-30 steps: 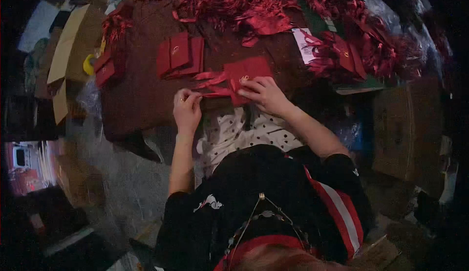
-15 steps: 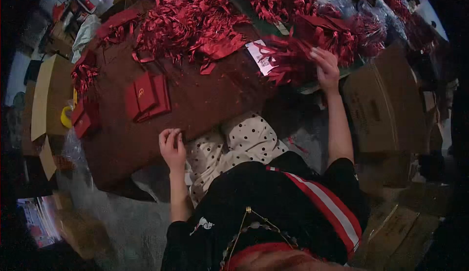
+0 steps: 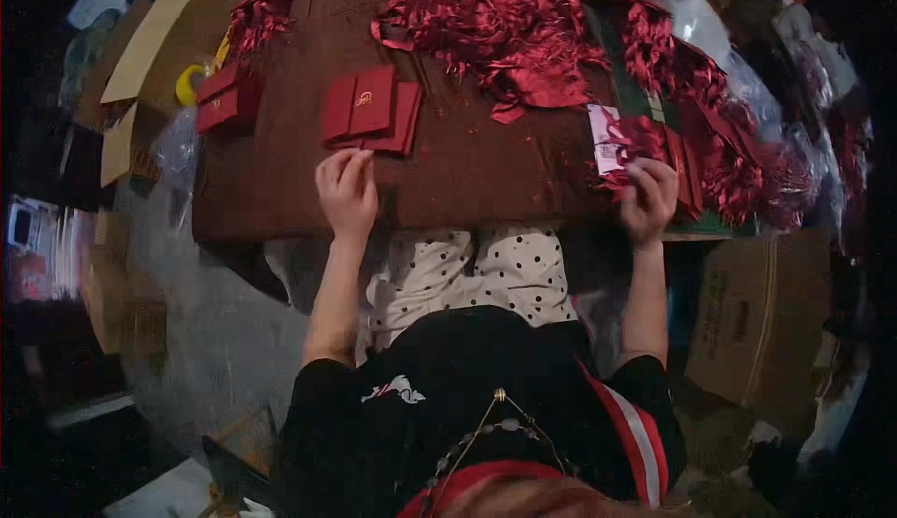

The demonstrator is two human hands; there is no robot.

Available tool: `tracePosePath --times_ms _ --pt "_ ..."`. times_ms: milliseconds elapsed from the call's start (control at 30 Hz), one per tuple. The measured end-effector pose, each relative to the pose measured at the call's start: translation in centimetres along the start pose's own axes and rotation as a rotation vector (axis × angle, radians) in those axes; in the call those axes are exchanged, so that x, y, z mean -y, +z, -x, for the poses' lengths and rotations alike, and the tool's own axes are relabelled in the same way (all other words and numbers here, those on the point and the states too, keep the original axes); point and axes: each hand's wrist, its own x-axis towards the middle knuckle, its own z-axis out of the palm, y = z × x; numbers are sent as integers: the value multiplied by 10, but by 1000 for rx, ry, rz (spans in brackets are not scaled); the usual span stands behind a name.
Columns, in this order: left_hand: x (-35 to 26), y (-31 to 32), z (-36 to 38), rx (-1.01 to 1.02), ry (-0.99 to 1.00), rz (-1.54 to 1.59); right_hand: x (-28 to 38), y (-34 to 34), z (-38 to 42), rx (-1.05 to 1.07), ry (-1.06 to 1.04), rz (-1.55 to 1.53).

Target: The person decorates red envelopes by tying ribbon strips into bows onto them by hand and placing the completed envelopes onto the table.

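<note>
My left hand (image 3: 348,193) is at the front edge of a small stack of red folded cases (image 3: 366,99) with a gold mark. Its fingers are pinched together, and anything between them is too small to make out. On the right, my right hand (image 3: 651,202) has its fingers curled in beside a white printed card (image 3: 605,137) and some red ribbons (image 3: 645,133). What its fingertips hold is hidden. A large heap of shiny red ribbon pieces (image 3: 486,23) lies across the back of the brown table (image 3: 467,186).
Another red case (image 3: 229,99) sits at the table's left, near a yellow tape roll (image 3: 190,85). An open cardboard box (image 3: 159,46) stands beyond it. More red ribbon bundles (image 3: 738,163) line the right side, above a large carton (image 3: 761,317).
The whole view has shifted and turned. My left hand has moved up to the stack of red cases. My right hand has drawn back toward me, and its fingers are more curled.
</note>
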Motion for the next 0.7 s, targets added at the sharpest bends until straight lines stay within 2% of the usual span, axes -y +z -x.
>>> tracePosePath --times_ms 100,200,233,300,333,367,400,500,567,600,667,700 --pt "9 13 -25 -8 29 -130 29 69 -30 223 -17 -176" --pt "12 29 -38 125 -77 -301 33 143 -44 310 7 -200" --pt "10 30 -45 232 -138 -325 31 165 -47 341 34 -198" --pt "14 39 -47 207 4 -256 35 185 -53 311 0 -191" --pt "16 44 -42 236 71 -294 35 195 -50 446 46 -62" --pt "17 49 -36 344 47 -302 35 206 -46 578 93 71" --pt "21 57 -26 377 60 -311 38 211 -41 600 150 140" --pt "-3 48 -3 466 75 -310 38 214 -19 613 146 219" --pt "-23 39 5 518 22 -179 44 202 -10 525 99 139" --pt "-33 33 9 551 4 -145 48 198 -6 546 146 158" --pt "-29 40 28 498 86 -186 51 183 3 468 74 7" --pt "-28 37 29 486 143 -159 58 172 3 494 119 11"
